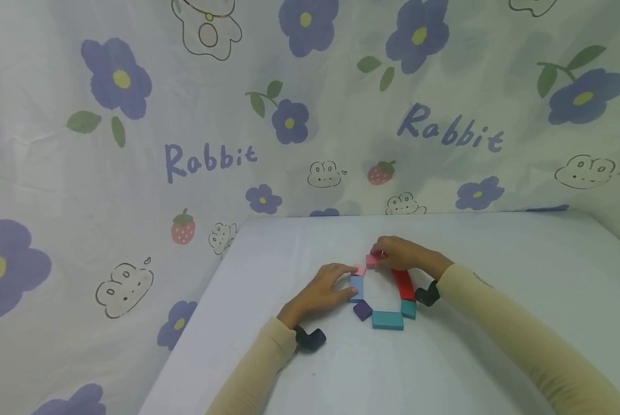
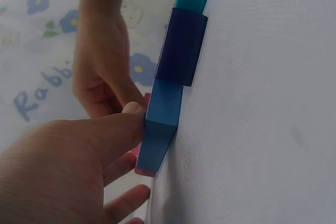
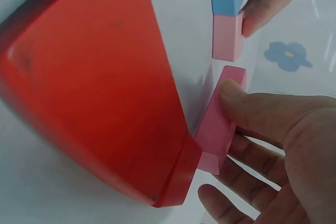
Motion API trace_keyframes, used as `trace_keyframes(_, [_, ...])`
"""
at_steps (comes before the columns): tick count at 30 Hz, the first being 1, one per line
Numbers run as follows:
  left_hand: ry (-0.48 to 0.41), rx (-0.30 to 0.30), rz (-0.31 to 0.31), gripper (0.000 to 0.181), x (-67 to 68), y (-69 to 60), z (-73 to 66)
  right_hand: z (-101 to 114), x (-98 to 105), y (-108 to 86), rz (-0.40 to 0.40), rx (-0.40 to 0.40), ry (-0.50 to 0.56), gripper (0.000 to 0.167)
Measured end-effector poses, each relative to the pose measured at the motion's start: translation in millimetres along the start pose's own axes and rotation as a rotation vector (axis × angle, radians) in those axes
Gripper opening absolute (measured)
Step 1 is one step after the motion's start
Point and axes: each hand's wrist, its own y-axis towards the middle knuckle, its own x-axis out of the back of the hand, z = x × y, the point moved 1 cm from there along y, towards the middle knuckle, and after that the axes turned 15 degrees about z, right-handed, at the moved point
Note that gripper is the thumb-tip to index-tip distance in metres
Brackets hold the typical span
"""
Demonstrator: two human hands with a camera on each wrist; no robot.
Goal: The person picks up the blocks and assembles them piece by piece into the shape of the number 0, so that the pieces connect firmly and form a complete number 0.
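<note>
Several coloured blocks stand in a ring on the white table. My right hand [image 1: 400, 253] pinches a bright pink block [image 3: 214, 121] at the ring's far side, one end of it against the tall red block [image 1: 404, 285]. In the right wrist view a small gap parts it from a light pink block [image 3: 226, 38]. On the ring's left, my left hand [image 1: 320, 289] touches that light pink block with a forefinger, its thumb against the blue block [image 2: 164, 114]. The left fingers are extended. A purple block [image 1: 363, 310] adjoins the blue one.
Nearest me in the ring lie a long teal block [image 1: 387, 320] and a smaller teal block [image 1: 408, 309]. Black devices [image 1: 311, 340] sit at both wrists. Behind the table [image 1: 289, 236] hangs a printed cloth [image 1: 341, 104] with flowers and rabbits.
</note>
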Motion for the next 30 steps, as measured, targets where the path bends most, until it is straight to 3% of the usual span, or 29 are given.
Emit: trace_keyframes(30, [-0.018,0.007,0.002,0.054,2.8,-0.7,-3.0,-2.7,-7.4,2.6,0.009,0.034,-0.022,0.033])
